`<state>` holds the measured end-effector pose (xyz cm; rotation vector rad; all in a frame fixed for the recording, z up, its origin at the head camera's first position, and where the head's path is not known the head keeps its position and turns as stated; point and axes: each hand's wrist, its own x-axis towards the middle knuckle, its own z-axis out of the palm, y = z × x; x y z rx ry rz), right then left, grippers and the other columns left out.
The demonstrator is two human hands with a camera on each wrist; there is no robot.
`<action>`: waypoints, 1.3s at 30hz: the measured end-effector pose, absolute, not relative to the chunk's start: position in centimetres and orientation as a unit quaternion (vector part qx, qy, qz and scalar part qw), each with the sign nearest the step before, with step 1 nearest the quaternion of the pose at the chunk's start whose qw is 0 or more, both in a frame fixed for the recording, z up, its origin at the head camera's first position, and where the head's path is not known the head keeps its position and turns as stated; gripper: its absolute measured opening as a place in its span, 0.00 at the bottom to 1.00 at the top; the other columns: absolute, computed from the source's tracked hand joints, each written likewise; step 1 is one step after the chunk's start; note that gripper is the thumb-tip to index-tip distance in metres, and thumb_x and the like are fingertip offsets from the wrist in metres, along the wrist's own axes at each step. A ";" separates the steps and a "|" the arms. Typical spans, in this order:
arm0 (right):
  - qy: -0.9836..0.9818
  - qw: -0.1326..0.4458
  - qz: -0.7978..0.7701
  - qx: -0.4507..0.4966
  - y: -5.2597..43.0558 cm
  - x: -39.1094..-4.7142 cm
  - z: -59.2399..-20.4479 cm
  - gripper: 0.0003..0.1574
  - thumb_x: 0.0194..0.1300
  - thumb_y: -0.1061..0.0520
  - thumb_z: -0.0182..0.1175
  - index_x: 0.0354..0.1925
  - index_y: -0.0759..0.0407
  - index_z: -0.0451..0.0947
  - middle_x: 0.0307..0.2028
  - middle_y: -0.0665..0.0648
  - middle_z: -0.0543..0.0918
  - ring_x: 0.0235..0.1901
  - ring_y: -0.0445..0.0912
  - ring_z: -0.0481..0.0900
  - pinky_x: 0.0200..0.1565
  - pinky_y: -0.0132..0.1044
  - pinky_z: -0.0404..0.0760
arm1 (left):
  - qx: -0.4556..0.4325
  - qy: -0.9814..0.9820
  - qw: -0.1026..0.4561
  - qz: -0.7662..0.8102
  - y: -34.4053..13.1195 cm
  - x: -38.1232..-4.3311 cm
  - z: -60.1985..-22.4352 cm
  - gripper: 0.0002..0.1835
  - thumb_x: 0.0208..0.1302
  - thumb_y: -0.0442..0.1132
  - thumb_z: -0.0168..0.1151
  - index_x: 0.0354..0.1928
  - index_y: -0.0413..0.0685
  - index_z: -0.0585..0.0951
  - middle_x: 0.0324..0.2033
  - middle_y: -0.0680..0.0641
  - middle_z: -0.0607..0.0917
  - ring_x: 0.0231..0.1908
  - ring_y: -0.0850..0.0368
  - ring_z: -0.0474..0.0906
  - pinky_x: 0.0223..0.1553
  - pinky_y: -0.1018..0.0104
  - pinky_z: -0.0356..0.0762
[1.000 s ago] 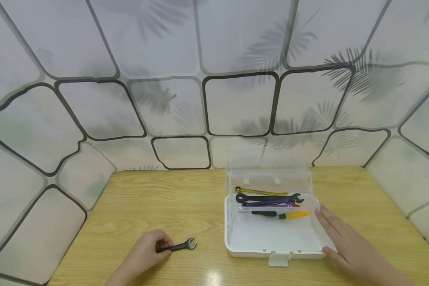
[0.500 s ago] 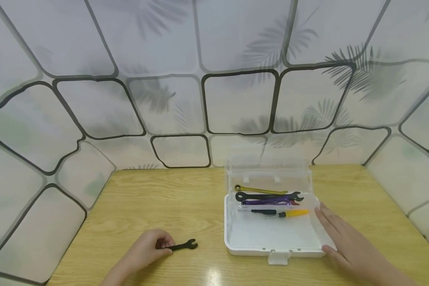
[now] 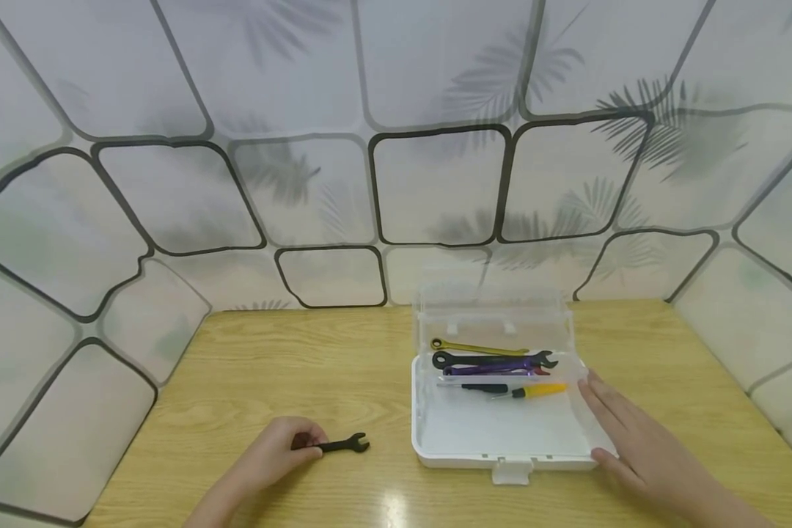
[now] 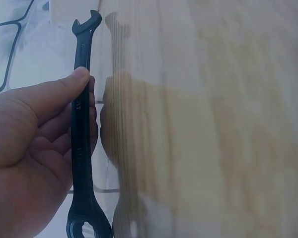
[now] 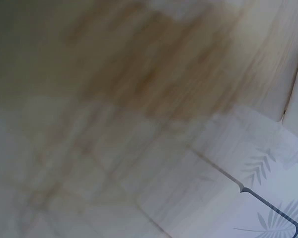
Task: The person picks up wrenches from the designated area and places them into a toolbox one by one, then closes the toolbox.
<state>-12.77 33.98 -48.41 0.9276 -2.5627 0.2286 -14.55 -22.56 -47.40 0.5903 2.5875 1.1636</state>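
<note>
My left hand (image 3: 273, 455) pinches a black combination wrench (image 3: 353, 442) between thumb and fingers, close over the table left of the toolbox. In the left wrist view the wrench's open jaw points up and its ratchet ring lies at the bottom. The white toolbox (image 3: 511, 433) stands with its clear lid (image 3: 495, 304) raised. My right hand (image 3: 633, 447) rests along the box's right side, fingers straight. Inside, toward the back, lie a yellow wrench (image 3: 478, 347), a larger black wrench (image 3: 458, 360) and a purple wrench (image 3: 491, 369). In front of them are black (image 3: 488, 388) and yellow (image 3: 544, 390) screwdrivers.
The wood-grain table (image 3: 303, 367) extends around the box. A patterned wall covering (image 3: 442, 191) rises behind the table and along both sides. A white latch (image 3: 511, 473) juts from the box's front edge. The right wrist view mostly shows blurred tabletop.
My left hand has shifted slightly right and up in the view with the black wrench, whose open jaw has turned. My right hand stays against the toolbox.
</note>
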 end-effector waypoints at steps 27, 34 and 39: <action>-0.919 0.201 0.077 0.331 34.0 -13.0 -48.6 0.62 0.63 0.45 0.71 0.84 0.64 0.52 0.86 0.54 0.48 0.84 0.31 0.32 0.80 0.20 0.33 | 0.286 0.904 0.041 0.317 -19.1 -20.0 -41.8 0.04 0.69 0.30 0.70 0.43 0.44 0.90 0.38 0.49 0.92 0.36 0.66 0.84 0.39 0.71 0.84; -0.919 0.202 0.076 0.331 34.0 -13.0 -48.7 0.62 0.65 0.44 0.70 0.84 0.64 0.51 0.86 0.55 0.48 0.84 0.31 0.32 0.80 0.20 0.33 | 0.299 0.906 0.035 0.296 -16.9 -21.4 -40.1 0.05 0.70 0.31 0.70 0.43 0.45 0.90 0.38 0.50 0.92 0.36 0.66 0.83 0.40 0.70 0.84; -0.919 0.202 0.070 0.331 34.0 -12.9 -48.6 0.62 0.65 0.43 0.69 0.84 0.64 0.51 0.86 0.56 0.47 0.84 0.31 0.32 0.80 0.20 0.32 | 0.316 0.903 0.024 0.291 -15.2 -22.2 -39.1 0.04 0.70 0.32 0.71 0.43 0.45 0.91 0.38 0.50 0.92 0.35 0.66 0.83 0.41 0.70 0.83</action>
